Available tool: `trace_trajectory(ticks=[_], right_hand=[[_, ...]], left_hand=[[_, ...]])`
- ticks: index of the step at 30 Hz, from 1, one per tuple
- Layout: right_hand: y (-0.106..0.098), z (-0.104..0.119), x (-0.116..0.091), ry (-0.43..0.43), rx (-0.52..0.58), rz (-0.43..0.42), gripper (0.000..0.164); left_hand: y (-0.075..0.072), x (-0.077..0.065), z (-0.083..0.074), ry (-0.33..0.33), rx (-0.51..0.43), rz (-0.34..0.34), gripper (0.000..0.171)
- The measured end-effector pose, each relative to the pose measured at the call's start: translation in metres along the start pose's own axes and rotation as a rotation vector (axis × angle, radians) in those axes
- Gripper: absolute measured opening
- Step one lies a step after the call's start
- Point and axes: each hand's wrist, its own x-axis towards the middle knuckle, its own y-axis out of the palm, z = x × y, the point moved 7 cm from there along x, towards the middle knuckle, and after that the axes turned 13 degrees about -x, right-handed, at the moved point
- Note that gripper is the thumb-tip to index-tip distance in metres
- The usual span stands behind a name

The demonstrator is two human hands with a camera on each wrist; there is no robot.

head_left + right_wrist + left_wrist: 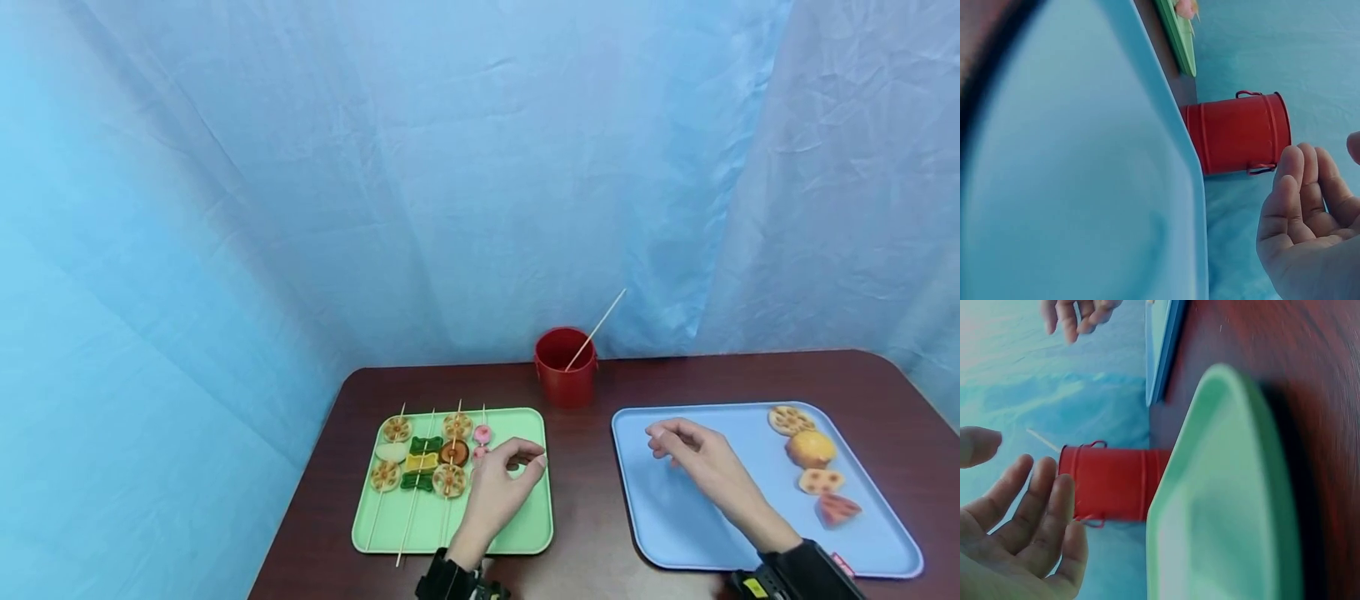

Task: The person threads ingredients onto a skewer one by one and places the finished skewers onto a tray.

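My left hand [501, 483] hovers over the right part of the green tray [525, 521], fingers loosely bent and holding nothing. It partly hides a skewer with pink pieces [482, 434]. Beside that lie a skewer of lotus root slices around a brown mushroom-like piece [453, 453], one of green and yellow pieces [421, 463], and one with lotus root slices and a pale piece [392, 452]. Above the left half of the blue tray [675, 533] is my right hand [708, 471], its relaxed fingers empty in the right wrist view too.
Between and behind the trays stands a red bucket [567, 388] with a thin stick [609, 310] leaning in it. Along the blue tray's right side are a lotus root slice [791, 420], a yellow lump [811, 448], a holed slice [821, 481] and a reddish piece [837, 510]. Blue cloth hangs behind.
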Motion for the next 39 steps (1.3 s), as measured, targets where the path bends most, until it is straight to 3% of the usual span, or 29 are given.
trace_trajectory(ticks=[4,13,23,29,39], right_hand=[[-0.004,0.011,0.010,-0.051,-0.014,-0.017,0.056],[-0.021,0.038,0.043,-0.275,-0.032,-0.131,0.037],[-0.045,0.070,0.088,-0.342,-0.180,-0.259,0.039],[-0.044,0.082,0.109,-0.325,-0.209,-0.287,0.043],[-0.042,0.091,0.137,-0.154,-0.041,-0.278,0.046]], left_hand=[[0.010,0.004,0.007,-0.026,-0.077,-0.034,0.015],[0.026,0.007,0.013,-0.049,-0.181,-0.085,0.015],[0.030,0.001,0.020,-0.090,-0.175,-0.065,0.019],[0.032,-0.002,0.022,-0.097,-0.184,-0.055,0.018],[0.036,-0.003,0.030,-0.142,-0.204,-0.074,0.016]])
